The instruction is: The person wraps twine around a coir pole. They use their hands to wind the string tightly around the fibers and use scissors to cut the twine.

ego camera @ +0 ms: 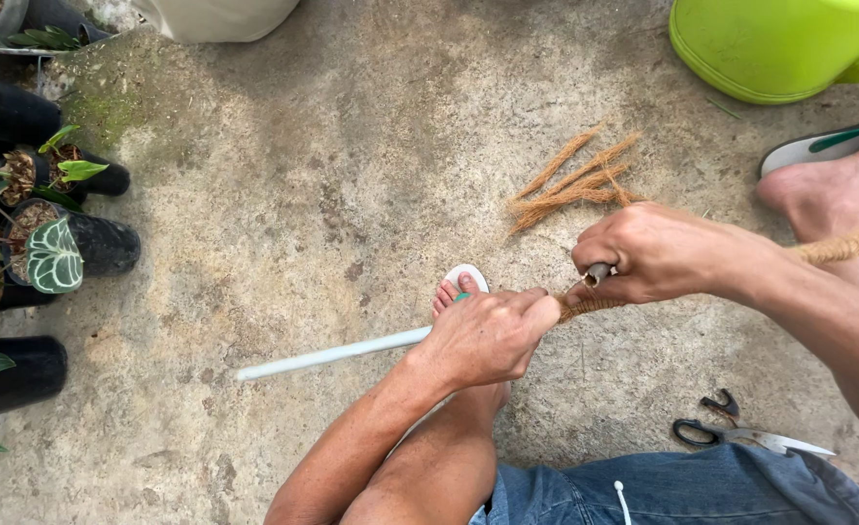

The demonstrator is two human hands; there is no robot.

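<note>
No labels, signs or screens show anywhere on this patch of concrete floor. The nearest thing to a package is a pale, off-white sack (217, 17) at the top edge, just left of the middle; only its rounded lower part is in view, plain and unmarked as far as I can tell.

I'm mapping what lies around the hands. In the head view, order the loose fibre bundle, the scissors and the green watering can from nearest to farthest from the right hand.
From the right hand:
1. Loose fibre bundle, just beyond it on the concrete.
2. Scissors, on the ground by the person's shorts.
3. Green watering can, at the top right edge.
</note>
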